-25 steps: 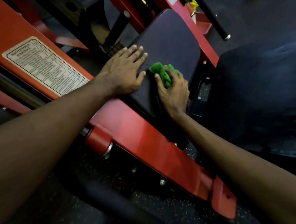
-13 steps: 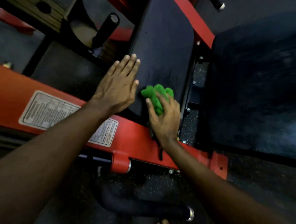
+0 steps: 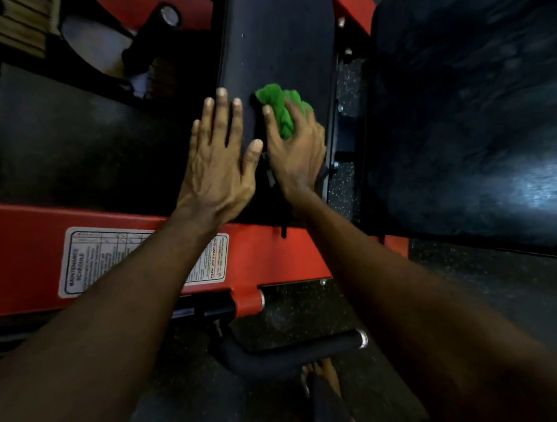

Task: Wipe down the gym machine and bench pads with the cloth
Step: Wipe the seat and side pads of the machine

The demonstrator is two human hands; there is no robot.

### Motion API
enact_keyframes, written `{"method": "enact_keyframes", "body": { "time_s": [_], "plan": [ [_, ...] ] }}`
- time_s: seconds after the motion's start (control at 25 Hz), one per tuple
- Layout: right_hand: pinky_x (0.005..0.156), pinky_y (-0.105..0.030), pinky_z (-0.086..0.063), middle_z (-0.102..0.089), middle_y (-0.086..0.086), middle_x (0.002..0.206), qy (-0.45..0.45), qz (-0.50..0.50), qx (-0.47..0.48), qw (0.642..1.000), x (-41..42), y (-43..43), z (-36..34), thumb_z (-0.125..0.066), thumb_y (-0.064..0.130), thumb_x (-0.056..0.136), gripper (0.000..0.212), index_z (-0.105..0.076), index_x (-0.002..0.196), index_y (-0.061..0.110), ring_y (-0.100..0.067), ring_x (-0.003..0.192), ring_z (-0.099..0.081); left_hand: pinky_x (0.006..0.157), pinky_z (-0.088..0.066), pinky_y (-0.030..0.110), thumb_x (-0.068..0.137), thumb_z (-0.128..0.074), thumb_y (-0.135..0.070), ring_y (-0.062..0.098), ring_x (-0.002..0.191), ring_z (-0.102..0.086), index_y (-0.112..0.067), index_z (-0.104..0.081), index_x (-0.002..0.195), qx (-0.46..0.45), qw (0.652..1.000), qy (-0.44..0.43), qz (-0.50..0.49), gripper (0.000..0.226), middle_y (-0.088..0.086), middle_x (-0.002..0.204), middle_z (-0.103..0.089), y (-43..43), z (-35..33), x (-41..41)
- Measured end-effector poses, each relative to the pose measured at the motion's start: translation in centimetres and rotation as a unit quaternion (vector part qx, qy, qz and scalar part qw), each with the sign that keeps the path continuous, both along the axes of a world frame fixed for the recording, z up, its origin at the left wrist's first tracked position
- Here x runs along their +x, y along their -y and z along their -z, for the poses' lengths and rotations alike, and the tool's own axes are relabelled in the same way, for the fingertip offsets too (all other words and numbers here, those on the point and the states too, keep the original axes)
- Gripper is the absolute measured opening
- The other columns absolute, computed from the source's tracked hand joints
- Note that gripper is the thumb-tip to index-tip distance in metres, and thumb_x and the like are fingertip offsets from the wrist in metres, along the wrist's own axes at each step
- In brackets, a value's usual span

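The green cloth (image 3: pixel 282 115) is sitting bunched up on the long black pad (image 3: pixel 282 33), near its close end. The right hand (image 3: pixel 299 156) is squeezing it with curled fingers. The left hand (image 3: pixel 220 172) is lying flat on the pad's left edge, fingers straight and slightly spread.

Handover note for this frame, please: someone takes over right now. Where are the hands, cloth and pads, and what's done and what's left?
Left hand: fingers straight, rests flat on the near left edge of the narrow black pad.
Right hand: grips the bunched green cloth, pressed on the same pad's near end.
Done: wiping is under way on that pad; how much is clean cannot be told.
Left: likely the pad's far end, the wide pad to the right and the red frame.
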State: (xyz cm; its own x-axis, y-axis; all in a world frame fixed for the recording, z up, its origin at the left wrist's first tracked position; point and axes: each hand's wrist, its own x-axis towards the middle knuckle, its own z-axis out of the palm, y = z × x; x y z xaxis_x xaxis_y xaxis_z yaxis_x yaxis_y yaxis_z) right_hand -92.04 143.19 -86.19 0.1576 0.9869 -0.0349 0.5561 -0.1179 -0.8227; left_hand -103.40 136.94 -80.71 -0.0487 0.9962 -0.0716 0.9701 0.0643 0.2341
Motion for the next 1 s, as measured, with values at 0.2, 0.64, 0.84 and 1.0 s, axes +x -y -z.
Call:
{"method": "enact_keyframes", "body": {
  "time_s": [0.2, 0.64, 0.84, 1.0],
  "plan": [
    [0.109, -0.042, -0.041, -0.058, 0.0, 0.143, 0.002, -0.081, -0.008, 0.997, 2.3, 6.4, 0.4, -0.058, 0.049, 0.094, 0.046, -0.063, 0.133, 0.026, -0.026, 0.134, -0.05, 0.124, -0.004, 0.044, 0.103, -0.015, -0.047, 0.03, 0.155, 0.003, -0.008, -0.01, 0.16, -0.014, 1.0, 0.016, 0.0, 0.069, 0.015, 0.167, 0.0, 0.1, -0.2, 0.0],
    [0.101, -0.044, -0.045, -0.058, -0.002, 0.14, 0.043, -0.041, -0.043, 0.997, 0.9, -2.4, -0.1, -0.049, 0.061, 0.094, 0.054, -0.061, 0.135, 0.028, -0.028, 0.122, -0.056, 0.124, -0.014, 0.05, 0.105, -0.024, -0.04, 0.032, 0.154, -0.002, -0.007, -0.013, 0.159, -0.014, 1.0, 0.019, -0.005, 0.065, 0.017, 0.167, -0.004, -0.1, -0.2, 0.1],
    [0.104, -0.045, -0.043, -0.055, -0.002, 0.145, 0.027, -0.039, -0.041, 0.998, 0.5, -2.6, -0.7, -0.049, 0.059, 0.095, 0.053, -0.057, 0.139, 0.03, -0.028, 0.126, -0.053, 0.124, -0.014, 0.049, 0.106, -0.026, -0.037, 0.029, 0.155, -0.001, -0.008, -0.014, 0.16, -0.013, 0.999, 0.047, -0.006, 0.062, 0.014, 0.167, -0.004, -0.1, -0.4, 0.2],
    [0.105, -0.045, -0.044, -0.053, -0.002, 0.147, 0.048, -0.073, -0.03, 0.996, 0.6, 2.7, -1.0, -0.049, 0.056, 0.095, 0.054, -0.054, 0.143, 0.031, -0.03, 0.132, -0.05, 0.124, -0.015, 0.039, 0.104, -0.037, -0.026, 0.026, 0.154, -0.008, -0.01, -0.019, 0.159, 0.0, 0.997, 0.074, -0.006, 0.06, 0.011, 0.167, -0.011, -1.0, -0.9, -1.0]
  ]
}}
